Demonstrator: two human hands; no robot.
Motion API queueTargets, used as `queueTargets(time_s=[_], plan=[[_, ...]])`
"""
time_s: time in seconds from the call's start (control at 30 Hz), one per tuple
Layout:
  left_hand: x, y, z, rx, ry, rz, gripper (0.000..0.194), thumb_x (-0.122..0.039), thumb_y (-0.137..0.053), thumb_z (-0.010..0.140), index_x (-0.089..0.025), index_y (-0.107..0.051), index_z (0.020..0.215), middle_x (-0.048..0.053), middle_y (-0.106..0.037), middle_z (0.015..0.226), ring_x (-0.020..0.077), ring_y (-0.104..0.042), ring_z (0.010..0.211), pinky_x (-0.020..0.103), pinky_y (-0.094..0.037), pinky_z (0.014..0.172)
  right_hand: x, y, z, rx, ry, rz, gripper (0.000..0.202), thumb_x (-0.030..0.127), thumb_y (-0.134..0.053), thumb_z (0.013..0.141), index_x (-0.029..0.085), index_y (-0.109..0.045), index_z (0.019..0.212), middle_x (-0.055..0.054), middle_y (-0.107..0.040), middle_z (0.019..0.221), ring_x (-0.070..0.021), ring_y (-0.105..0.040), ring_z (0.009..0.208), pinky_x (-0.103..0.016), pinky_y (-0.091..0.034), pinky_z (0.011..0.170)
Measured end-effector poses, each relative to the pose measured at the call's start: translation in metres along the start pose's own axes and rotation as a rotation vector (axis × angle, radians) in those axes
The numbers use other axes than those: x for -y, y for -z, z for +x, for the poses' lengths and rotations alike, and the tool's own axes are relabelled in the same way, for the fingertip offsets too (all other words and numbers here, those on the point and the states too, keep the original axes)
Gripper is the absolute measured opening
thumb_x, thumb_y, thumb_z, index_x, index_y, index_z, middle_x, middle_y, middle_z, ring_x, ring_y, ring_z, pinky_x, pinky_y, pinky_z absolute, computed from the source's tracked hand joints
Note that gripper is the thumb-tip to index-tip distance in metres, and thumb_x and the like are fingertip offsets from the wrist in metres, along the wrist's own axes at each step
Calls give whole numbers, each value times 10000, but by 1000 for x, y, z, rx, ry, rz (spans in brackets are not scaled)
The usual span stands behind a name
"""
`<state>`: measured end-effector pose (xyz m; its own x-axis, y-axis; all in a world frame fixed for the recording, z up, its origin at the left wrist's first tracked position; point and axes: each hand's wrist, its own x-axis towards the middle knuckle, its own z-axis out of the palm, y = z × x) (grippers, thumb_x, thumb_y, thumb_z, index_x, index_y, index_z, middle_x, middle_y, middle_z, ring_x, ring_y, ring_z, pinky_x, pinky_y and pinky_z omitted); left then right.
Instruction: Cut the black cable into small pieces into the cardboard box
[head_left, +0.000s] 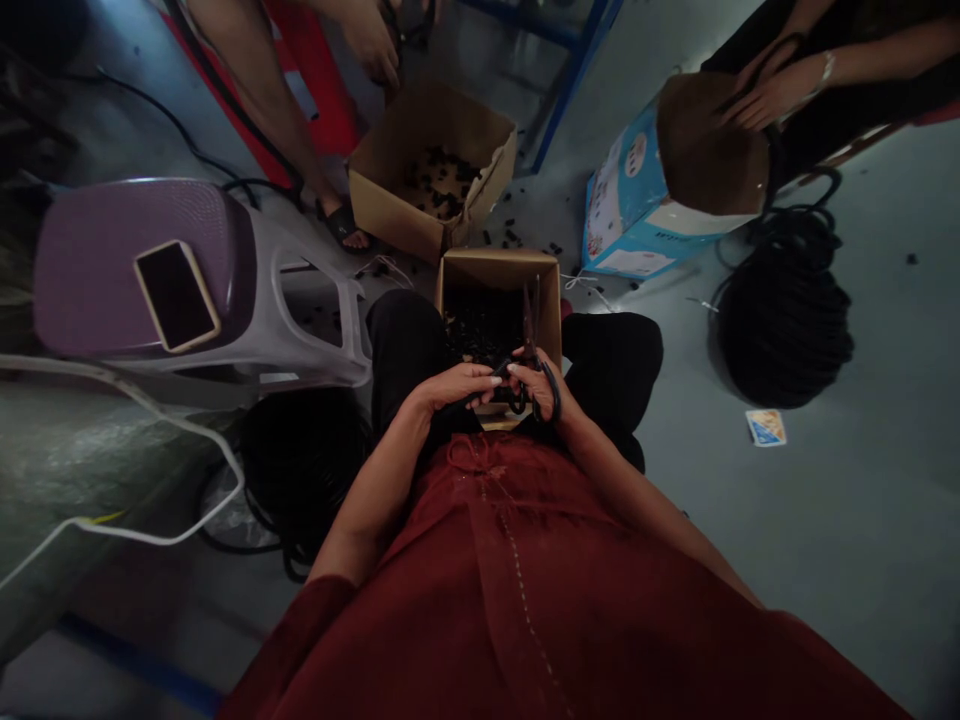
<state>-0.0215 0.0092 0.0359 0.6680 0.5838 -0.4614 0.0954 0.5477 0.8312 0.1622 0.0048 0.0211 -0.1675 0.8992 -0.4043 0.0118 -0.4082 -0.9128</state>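
Note:
My left hand (pixel 459 384) is closed with its fingertips on a dark length of black cord or tubing (pixel 501 370). Around a pair of scissors (pixel 529 318) with black handles, my right hand (pixel 541 384) is closed, the blades pointing away from me. Its thumb and fingertips meet those of my left hand at the black piece, so both hands nearly touch. Beneath them, between my knees, stands an open cardboard box (pixel 499 262) with many small black pieces (pixel 480 318) inside. Exactly how the cord lies within the fingers is hidden.
Another cardboard box (pixel 390 205) and a blue carton (pixel 622 215) stand ahead, with co-workers' hands above them. A phone (pixel 178 297) lies on a purple stool (pixel 90 270) at left. Black coils (pixel 787 320) (pixel 300 460) rest on both sides. Black scraps litter the floor.

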Motion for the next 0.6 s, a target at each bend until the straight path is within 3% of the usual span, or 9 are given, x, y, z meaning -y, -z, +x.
queueTargets(time_s=[0.27, 0.6], plan=[[0, -2, 0, 23, 2, 36, 354, -466, -555, 763, -113, -561, 794, -13, -517, 620, 43, -429, 470, 178, -359, 436, 1, -3, 3, -24, -54, 110, 419, 345, -650, 635, 236, -446, 985, 69, -509, 673, -86, -504, 530, -210, -401, 465], [-9, 0, -9, -31, 9, 61, 334, -455, -535, 774, -122, -545, 790, -6, -532, 653, 40, -444, 482, 168, -364, 450, 7, 3, 10, -69, 32, 83, 411, 305, -634, 625, 239, -441, 982, 52, -518, 759, -80, -494, 562, -220, -417, 495]])
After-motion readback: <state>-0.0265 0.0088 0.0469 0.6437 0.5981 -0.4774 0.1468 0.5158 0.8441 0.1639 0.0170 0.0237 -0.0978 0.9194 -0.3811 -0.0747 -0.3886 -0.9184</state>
